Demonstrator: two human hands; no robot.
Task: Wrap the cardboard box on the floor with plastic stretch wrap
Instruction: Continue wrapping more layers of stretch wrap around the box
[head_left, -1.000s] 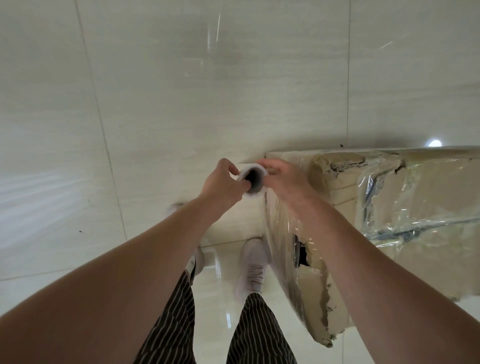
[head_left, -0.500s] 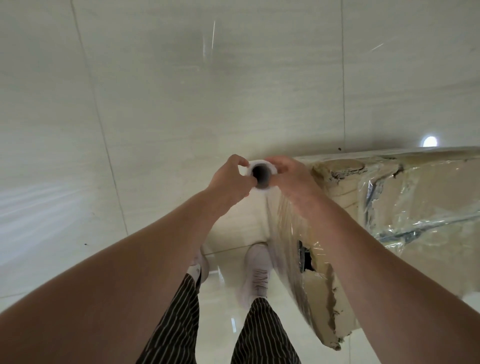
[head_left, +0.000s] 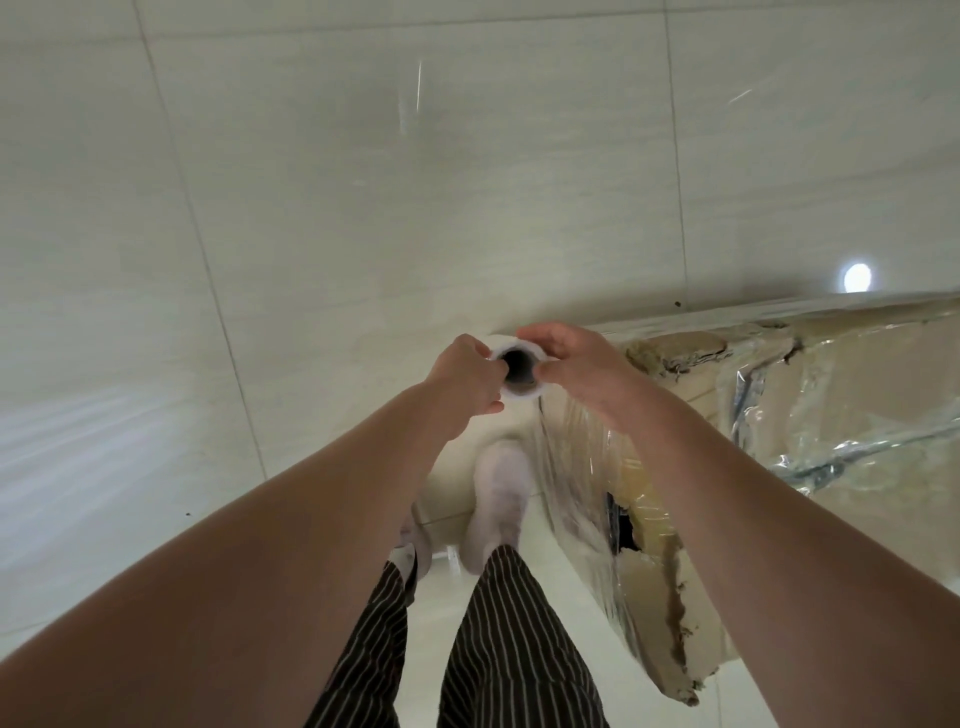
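A worn brown cardboard box (head_left: 857, 415) stands on the floor at the right, its torn near corner and sides covered in shiny clear film. Just left of its corner I hold a white roll of stretch wrap (head_left: 519, 387) upright, looking down its dark core. My left hand (head_left: 467, 376) grips the roll's left side and my right hand (head_left: 571, 358) grips its right side. A sheet of clear film (head_left: 576, 478) runs from the roll down along the box's near side. The roll's lower part is hidden.
Glossy pale floor tiles (head_left: 311, 208) spread all around, with a bright lamp reflection (head_left: 857, 277) beyond the box. My striped trouser legs (head_left: 498, 639) and a white shoe (head_left: 498, 499) are directly below the hands, close to the box's side.
Both hands and the roll have shifted slightly forward past the box's corner. My feet have stepped forward, and the grip is unchanged.
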